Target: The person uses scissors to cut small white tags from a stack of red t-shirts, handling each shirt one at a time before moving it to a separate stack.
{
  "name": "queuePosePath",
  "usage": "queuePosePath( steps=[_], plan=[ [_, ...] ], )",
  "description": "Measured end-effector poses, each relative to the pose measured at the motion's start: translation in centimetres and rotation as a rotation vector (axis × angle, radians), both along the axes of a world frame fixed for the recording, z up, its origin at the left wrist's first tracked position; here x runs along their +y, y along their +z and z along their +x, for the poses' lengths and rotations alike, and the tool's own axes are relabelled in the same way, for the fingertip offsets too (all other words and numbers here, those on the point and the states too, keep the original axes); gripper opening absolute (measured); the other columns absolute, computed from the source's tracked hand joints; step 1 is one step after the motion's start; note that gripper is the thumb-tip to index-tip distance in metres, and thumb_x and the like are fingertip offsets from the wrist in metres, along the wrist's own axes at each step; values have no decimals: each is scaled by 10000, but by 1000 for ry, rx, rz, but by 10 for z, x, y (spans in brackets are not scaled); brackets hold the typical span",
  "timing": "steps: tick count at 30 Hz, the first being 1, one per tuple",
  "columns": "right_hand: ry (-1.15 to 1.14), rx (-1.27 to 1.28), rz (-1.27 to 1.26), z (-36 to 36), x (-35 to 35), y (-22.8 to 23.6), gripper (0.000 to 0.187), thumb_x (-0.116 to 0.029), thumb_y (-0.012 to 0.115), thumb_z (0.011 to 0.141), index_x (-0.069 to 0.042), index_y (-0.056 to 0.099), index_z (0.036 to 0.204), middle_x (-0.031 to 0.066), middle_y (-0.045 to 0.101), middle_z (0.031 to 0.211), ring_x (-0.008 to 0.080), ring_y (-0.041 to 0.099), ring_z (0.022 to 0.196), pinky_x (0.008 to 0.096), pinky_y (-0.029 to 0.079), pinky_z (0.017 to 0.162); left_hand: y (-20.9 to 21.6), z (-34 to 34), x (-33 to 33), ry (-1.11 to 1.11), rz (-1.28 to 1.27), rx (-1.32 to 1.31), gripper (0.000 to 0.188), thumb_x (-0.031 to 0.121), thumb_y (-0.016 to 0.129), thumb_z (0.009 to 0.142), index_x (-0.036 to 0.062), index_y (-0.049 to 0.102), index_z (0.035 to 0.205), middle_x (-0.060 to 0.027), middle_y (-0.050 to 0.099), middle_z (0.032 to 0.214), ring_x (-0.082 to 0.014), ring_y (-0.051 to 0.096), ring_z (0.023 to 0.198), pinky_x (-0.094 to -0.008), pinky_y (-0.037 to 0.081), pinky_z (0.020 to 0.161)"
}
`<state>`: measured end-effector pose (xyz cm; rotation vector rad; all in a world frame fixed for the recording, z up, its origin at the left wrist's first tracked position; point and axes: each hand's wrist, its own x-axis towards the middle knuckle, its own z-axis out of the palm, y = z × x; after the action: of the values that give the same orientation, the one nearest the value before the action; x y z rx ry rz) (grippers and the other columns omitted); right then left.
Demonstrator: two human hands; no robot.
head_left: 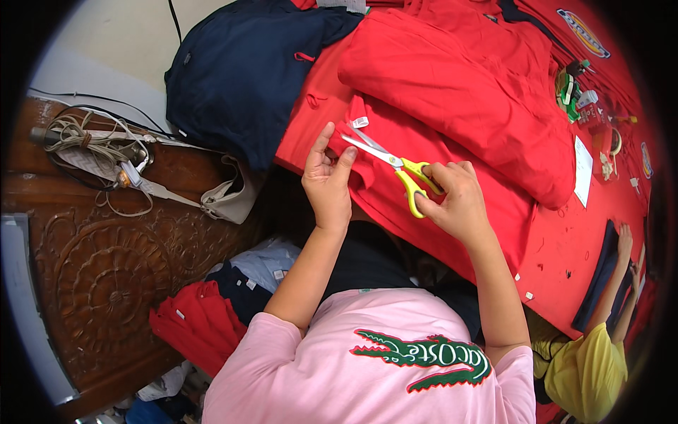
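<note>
My right hand (458, 201) grips a pair of scissors (390, 161) with yellow-green handles, fingers through the loops. The blades are slightly parted and point left, toward my left hand (329, 185). That hand is raised palm-up, index finger stretched and thumb apart, with nothing visible in it. Just beyond the blade tips a small white label (360, 121) shows on the red garment (452, 162). The cloth spreads beneath the scissors and drapes over the table's near edge.
A navy garment (233, 78) lies at the far left, and a thick red cloth pile (459, 85) behind. Coiled cables (88, 141) rest on a carved wooden panel (113, 268). Folded clothes (201, 321) sit below my left arm. At right, a person in yellow (590, 371) handles dark cloth.
</note>
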<state>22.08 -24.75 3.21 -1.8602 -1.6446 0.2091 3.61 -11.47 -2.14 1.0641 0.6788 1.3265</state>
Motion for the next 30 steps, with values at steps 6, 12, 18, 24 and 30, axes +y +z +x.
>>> queuePosePath(
  steps=[6,12,18,24,30],
  plan=[
    [23,-35,19,2,4,-5,319,-249,831,760,-47,697,968,74,591,696,258,540,703,388,423,789,6,4,-5,-39,69,21,648,-122,709,936,-15,498,1539,-105,640,1375,-116,627,1168,-272,513,1034],
    [35,-40,-12,6,8,-6,329,-259,829,758,-50,702,977,73,610,711,258,546,715,387,429,799,1,2,-2,-28,69,10,608,-123,695,949,-12,530,1524,-100,656,1332,-93,633,1136,-253,515,1013],
    [70,-19,-32,10,8,-9,339,-266,828,754,-58,717,999,68,620,721,250,550,727,380,435,805,4,2,-2,-33,96,10,690,-114,709,942,0,451,1572,-102,645,1318,-114,638,1142,-260,519,1013],
    [71,-55,-26,8,9,-8,347,-270,812,758,-68,719,1025,64,607,720,246,557,739,380,428,803,6,4,-4,-64,110,-6,928,-164,727,885,104,266,1644,-147,585,1384,-177,655,1148,-310,567,1000],
    [68,-20,-66,5,13,-3,355,-276,814,758,-60,713,1021,69,610,725,256,568,748,382,428,812,4,5,-4,-99,136,26,1024,-196,707,872,155,165,1667,-162,567,1389,-191,670,1138,-319,586,982]
  ],
)
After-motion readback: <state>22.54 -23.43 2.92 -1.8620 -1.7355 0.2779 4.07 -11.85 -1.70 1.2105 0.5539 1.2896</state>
